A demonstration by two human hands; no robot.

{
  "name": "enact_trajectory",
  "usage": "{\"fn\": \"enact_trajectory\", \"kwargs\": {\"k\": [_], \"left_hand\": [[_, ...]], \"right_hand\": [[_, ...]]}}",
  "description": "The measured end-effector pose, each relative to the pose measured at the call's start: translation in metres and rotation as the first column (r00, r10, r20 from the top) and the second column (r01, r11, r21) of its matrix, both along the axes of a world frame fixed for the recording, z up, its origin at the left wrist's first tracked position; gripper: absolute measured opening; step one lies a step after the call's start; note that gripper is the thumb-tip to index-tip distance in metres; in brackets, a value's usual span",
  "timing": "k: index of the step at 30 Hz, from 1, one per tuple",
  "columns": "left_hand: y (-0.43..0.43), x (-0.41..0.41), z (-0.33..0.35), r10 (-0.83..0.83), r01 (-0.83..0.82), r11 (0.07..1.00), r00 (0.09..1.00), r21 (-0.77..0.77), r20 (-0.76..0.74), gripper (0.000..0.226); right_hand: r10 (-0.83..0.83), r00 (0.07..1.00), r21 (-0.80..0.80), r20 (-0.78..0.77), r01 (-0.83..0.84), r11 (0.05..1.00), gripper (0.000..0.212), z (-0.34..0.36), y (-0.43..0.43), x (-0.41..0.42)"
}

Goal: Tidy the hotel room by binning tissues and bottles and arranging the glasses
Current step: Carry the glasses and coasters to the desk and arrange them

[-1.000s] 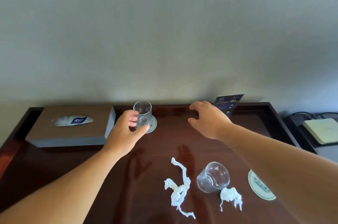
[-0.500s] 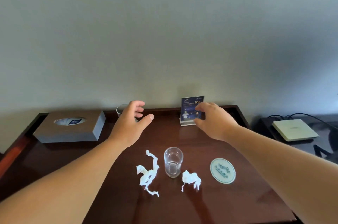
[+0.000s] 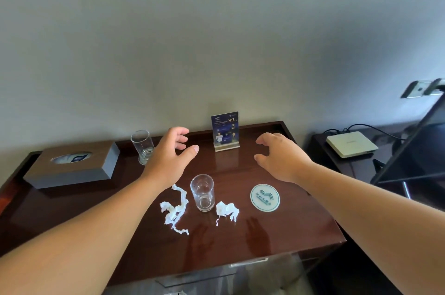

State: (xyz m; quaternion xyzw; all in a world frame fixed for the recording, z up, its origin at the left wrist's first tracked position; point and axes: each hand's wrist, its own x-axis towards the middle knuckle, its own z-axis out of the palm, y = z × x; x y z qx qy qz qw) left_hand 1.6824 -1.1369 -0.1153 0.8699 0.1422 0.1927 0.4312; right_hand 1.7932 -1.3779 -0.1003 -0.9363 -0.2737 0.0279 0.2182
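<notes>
Two clear glasses stand upright on the dark wooden table (image 3: 301,229). One glass (image 3: 142,146) is at the back on a coaster, just left of my left hand (image 3: 166,157). The other glass (image 3: 202,192) stands in the middle between two crumpled white tissues, a long twisted one (image 3: 175,209) on its left and a small one (image 3: 226,209) on its right. My left hand hovers open above the table, holding nothing. My right hand (image 3: 280,156) also hovers open, right of the blue card stand (image 3: 225,130). A round white coaster (image 3: 265,197) lies bare below my right hand.
A grey tissue box (image 3: 72,167) sits at the table's left. To the right, a lower stand carries a flat white device (image 3: 351,144) with cables, beside a dark screen edge (image 3: 414,150). The wall runs directly behind the table.
My left hand has let go of the back glass and drawn away to its right. My right hand has left the card stand and moved right. The view has pulled back.
</notes>
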Motion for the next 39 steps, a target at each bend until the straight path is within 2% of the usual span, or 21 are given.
{"fn": "enact_trajectory", "kwargs": {"k": [6, 10, 18, 21, 33, 39], "left_hand": [[0.007, -0.005, -0.012, 0.0, 0.0, 1.0, 1.0, -0.012, 0.009, 0.039], [0.009, -0.015, -0.034, -0.005, 0.004, 1.0, 0.999, -0.025, -0.036, 0.039], [0.002, -0.028, -0.085, 0.016, -0.03, 0.995, 0.989, -0.094, -0.144, 0.061], [0.0, -0.03, -0.102, 0.008, -0.024, 0.994, 0.987, -0.103, -0.157, 0.062], [0.001, -0.028, -0.112, 0.034, -0.054, 0.995, 0.977, -0.09, -0.209, 0.07], [-0.001, -0.025, -0.115, 0.038, -0.051, 0.997, 0.98, -0.062, -0.196, 0.063]], "right_hand": [[-0.032, 0.999, -0.031, -0.027, 0.031, 0.999, 0.046, -0.013, -0.002, -0.003], [-0.044, 0.993, -0.078, -0.106, 0.036, 0.996, 0.046, -0.035, -0.004, -0.007], [-0.073, 0.974, -0.144, -0.214, 0.042, 0.989, 0.043, -0.09, -0.013, -0.007], [-0.096, 0.967, -0.178, -0.235, 0.054, 0.983, 0.039, -0.108, -0.018, -0.003], [-0.132, 0.948, -0.182, -0.289, 0.08, 0.98, 0.047, -0.149, -0.015, 0.012], [-0.167, 0.94, -0.226, -0.297, 0.101, 0.969, 0.05, -0.161, -0.017, 0.015]]}}
